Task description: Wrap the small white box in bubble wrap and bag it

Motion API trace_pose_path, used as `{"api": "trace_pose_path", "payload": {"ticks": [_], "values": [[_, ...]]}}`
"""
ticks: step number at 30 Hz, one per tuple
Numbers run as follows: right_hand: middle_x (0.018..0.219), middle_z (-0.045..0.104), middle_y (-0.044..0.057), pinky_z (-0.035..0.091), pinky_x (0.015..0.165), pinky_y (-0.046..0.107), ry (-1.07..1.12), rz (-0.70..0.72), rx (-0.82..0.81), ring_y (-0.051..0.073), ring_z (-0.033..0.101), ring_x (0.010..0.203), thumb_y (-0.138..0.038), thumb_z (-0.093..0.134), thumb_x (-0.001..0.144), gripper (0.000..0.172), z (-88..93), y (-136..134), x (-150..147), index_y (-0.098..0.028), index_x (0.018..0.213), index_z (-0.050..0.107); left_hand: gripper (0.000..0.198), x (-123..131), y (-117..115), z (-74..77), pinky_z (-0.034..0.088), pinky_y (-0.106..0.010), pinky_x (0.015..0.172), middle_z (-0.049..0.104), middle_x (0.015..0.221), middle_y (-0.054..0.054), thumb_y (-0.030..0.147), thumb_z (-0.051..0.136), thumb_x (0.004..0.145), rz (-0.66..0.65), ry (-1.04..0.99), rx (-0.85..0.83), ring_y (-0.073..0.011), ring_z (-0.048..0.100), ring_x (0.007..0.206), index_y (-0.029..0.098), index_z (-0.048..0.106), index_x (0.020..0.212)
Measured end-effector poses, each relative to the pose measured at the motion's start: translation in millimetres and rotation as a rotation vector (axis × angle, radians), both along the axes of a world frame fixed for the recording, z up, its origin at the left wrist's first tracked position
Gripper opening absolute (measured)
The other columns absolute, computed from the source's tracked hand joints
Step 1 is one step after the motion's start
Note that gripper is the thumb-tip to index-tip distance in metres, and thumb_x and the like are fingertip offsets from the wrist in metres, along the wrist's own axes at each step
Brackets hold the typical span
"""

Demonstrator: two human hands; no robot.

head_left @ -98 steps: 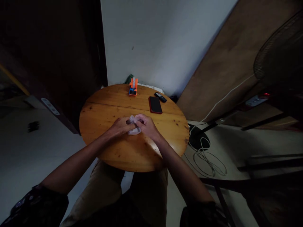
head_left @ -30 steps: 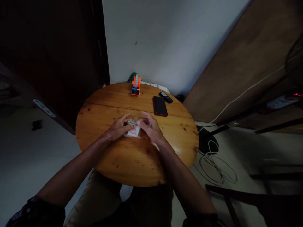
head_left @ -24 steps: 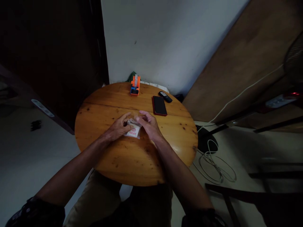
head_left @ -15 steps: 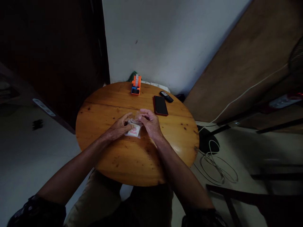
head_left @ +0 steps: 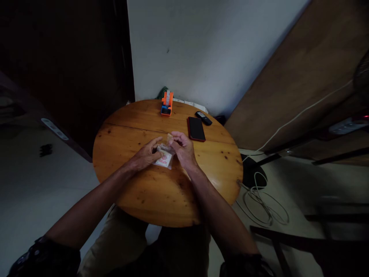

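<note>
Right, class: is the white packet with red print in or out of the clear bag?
In: the clear bag shows past the edge of the white packet, with the left hand gripping both.

Left grip [head_left: 145, 156] and right grip [head_left: 183, 150] hold a bagged packet [head_left: 165, 160].

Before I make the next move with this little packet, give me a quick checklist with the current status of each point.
1. Left hand steadying the white packet: ok, thumb on its left side.
2. Right hand gripping the clear film: ok, pinched between thumb and finger.
3. Packet face uncovered: not ok, the left thumb covers part of it.
4. Packet sealed: cannot tell, too small and partly hidden.
5. Phone clear of the right hand: ok, apart but close.
6. Tape dispenser upright on the table: ok, near the far edge.
</note>
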State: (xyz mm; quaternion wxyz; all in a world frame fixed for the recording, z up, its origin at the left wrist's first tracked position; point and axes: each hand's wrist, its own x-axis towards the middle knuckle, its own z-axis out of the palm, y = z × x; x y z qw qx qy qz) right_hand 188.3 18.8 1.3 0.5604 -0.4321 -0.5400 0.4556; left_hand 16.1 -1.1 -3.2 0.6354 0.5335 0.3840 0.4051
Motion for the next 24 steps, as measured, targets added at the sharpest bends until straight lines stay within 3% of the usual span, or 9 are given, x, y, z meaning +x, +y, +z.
{"api": "trace_pose_path", "payload": {"ticks": [5,14,24], "values": [[0.077,0.065,-0.004,0.051,0.070,0.031,-0.019,0.007,0.046,0.014,0.060,0.069,-0.035,0.072,0.073,0.033,2.4,-3,-1,-0.024,0.102,0.061,0.080,1,2,0.0,0.052,-0.028,0.081,0.066,0.122,-0.012,0.021,0.075,0.070,0.028,-0.027,-0.016,-0.0204,0.065,0.104,0.017,0.044,0.143],[0.081,0.065,-0.002,0.049,0.071,0.029,-0.190,0.017,0.129,0.014,0.059,0.072,-0.031,0.064,0.078,0.033,7.9,-12,-1,-0.024,0.110,0.060,0.078,0,1,3.9,0.050,-0.025,0.070,0.069,0.102,-0.005,0.026,0.075,0.072,0.049,0.016,0.004,-0.0142,0.064,0.081,0.016,0.044,0.143],[0.088,0.068,0.000,0.051,0.078,0.032,-0.347,0.053,0.243,0.017,0.063,0.081,-0.026,0.060,0.081,0.032,5.3,-21,-4,-0.026,0.112,0.066,0.071,0,4,4.5,0.046,-0.024,0.069,0.071,0.093,-0.003,0.030,0.076,0.069,0.125,0.045,0.037,-0.0122,0.062,0.074,0.013,0.052,0.134]]}}
